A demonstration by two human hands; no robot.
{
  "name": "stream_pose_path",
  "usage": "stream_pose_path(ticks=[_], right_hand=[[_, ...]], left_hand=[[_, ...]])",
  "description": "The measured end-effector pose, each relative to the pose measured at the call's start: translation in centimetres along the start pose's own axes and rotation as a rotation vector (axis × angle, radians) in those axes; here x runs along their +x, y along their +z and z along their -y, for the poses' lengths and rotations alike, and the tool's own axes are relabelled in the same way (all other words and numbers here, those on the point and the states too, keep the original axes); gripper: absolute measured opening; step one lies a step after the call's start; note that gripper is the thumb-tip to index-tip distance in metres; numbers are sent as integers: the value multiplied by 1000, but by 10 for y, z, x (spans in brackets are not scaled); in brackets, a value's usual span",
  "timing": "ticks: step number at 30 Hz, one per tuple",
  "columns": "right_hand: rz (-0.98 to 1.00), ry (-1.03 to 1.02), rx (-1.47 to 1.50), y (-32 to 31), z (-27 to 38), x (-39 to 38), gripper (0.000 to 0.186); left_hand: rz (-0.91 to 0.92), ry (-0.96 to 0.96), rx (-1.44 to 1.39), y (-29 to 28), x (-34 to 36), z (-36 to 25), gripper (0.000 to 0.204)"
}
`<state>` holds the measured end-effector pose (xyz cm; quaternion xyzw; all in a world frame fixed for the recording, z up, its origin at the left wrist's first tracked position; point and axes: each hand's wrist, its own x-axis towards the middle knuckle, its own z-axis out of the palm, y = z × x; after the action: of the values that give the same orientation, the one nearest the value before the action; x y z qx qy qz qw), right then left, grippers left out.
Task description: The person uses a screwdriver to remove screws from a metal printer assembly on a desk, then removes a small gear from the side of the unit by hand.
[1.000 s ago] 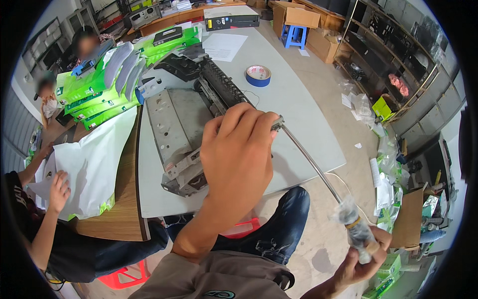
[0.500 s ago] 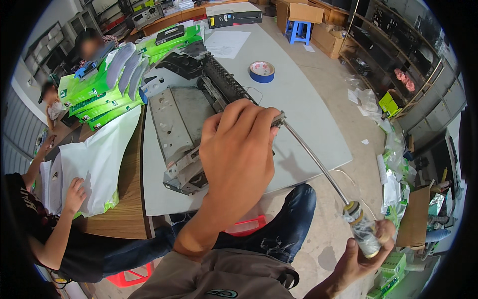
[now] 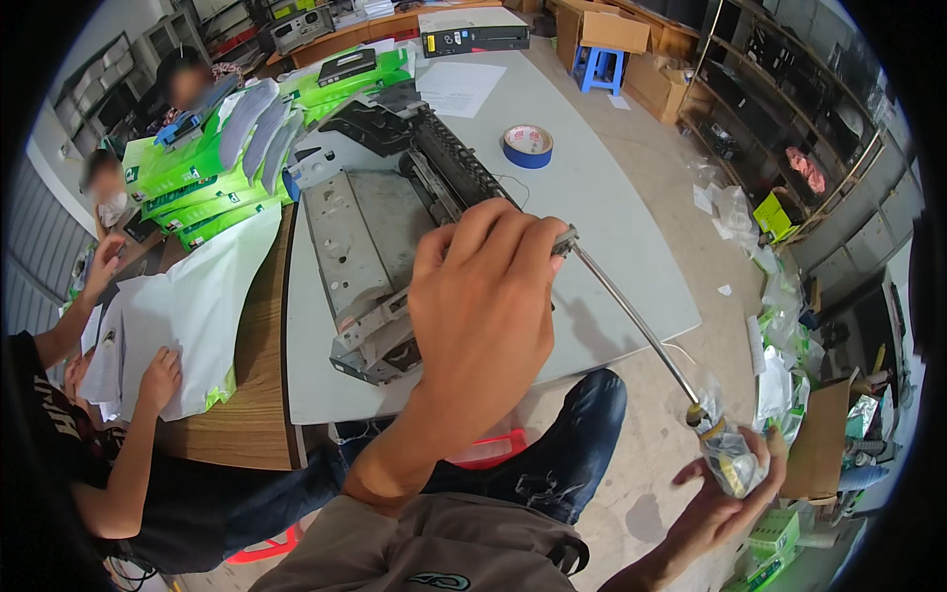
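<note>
My left hand (image 3: pixel 483 306) is closed over the near end of a dismantled printer assembly (image 3: pixel 360 227), a grey metal frame with a long black ribbed section. The assembly rests on the grey table, and the hand covers part of it. In my right hand (image 3: pixel 715 508) is a long screwdriver (image 3: pixel 641 337), its yellowish handle wrapped in clear plastic. The shaft slants up and left, and its tip meets a small metal piece (image 3: pixel 565 239) at my left fingertips. What the left fingers grip underneath is hidden.
A blue tape roll (image 3: pixel 528 148) and white papers (image 3: pixel 462 87) lie on the grey table (image 3: pixel 617 247). Green-and-white packs (image 3: pixel 187 187) are stacked at left. Beside me a co-worker's hand (image 3: pixel 161 377) rests on a white bag. Metal shelves (image 3: pixel 779 109) stand at right.
The screwdriver handle and my right hand have shifted slightly, and the right fingers have changed their hold. The view has moved a little. At left, the co-worker's far hand has risen.
</note>
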<state>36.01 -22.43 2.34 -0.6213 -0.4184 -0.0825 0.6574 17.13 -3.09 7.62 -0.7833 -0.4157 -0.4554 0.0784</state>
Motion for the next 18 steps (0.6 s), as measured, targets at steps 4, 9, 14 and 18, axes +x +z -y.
stream_pose_path(ticks=[4, 9, 14, 18], right_hand=[[189, 296, 176, -25, -10, -10, 69], [70, -107, -102, -9, -13, -19, 77], [127, 147, 235, -6, 2, -15, 73], [21, -220, -117, -13, -22, -20, 66]], left_hand=[[4, 0, 2, 0, 0, -1, 20], [4, 6, -2, 1, 0, -1, 20], [2, 1, -11, 2, 0, 0, 20], [0, -2, 2, -1, 0, 0, 20]])
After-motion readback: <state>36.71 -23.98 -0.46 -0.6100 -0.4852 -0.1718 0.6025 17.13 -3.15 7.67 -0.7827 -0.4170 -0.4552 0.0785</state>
